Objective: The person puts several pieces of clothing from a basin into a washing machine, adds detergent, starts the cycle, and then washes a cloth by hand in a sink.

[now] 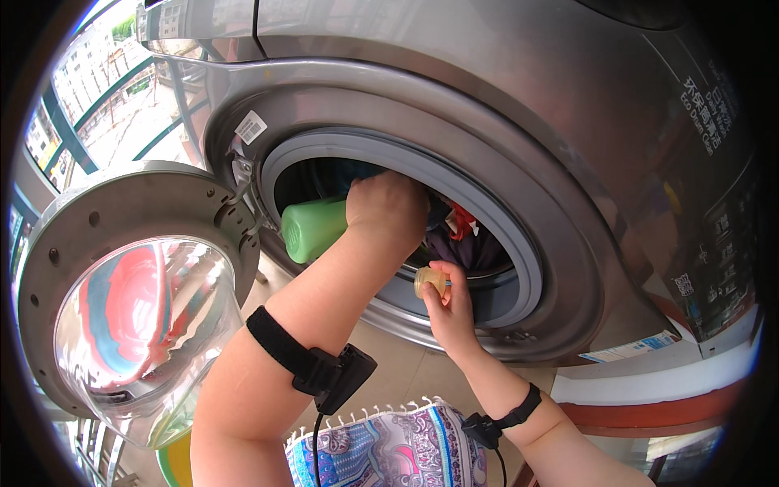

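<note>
My left hand (389, 204) reaches into the opening of a front-loading washing machine (389, 103) and grips a green plastic bottle (313, 228). The bottle lies tilted on its side, its base towards the left; its neck is hidden behind my hand. Just outside the lower rim, my right hand (451, 301) pinches a small translucent yellowish cap (429, 282) between thumb and fingers. Behind the hands, dark cloth (465, 249) and a red garment (462, 220) lie in the drum. A grey rubber gasket (517, 243) rings the opening.
The round door (45, 274) with its clear glass bowl (152, 322) hangs open at the left. Below it is part of a yellow and green basin (173, 462). Patterned fringed cloth (389, 447) covers my lap. Black straps with cabled devices (341, 377) sit on both arms.
</note>
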Motion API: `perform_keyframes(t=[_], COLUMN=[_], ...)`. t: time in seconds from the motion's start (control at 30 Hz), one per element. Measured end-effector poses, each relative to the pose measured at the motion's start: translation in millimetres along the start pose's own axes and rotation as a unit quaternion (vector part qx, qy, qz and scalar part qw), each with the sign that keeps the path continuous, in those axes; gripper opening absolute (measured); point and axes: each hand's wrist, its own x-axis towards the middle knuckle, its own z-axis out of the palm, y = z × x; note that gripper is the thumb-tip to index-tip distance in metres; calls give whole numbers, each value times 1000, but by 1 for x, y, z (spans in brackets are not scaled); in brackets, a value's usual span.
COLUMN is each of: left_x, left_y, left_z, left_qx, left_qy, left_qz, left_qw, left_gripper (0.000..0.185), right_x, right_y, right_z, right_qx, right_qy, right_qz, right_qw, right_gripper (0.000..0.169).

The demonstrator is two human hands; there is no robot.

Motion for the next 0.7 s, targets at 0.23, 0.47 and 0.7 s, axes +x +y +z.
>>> perform_keyframes(t=[0.23, 0.47, 0.7], left_x=[-3, -3, -33], left_y=[-4, -35, -57], left_z=[-5, 14, 14], left_qx=[-45, -165, -447], left_qy=[74, 135, 82], left_qz=[-32, -86, -255], left_qw=[996, 973, 853], left_gripper=[21, 28, 50], right_x=[0, -1, -10], right_y=[-6, -17, -36], right_z=[2, -1, 6], right_qx=[83, 190, 323], right_qy=[13, 42, 45], right_qz=[22, 59, 114], right_qw=[996, 979, 938], right_gripper=[37, 40, 46])
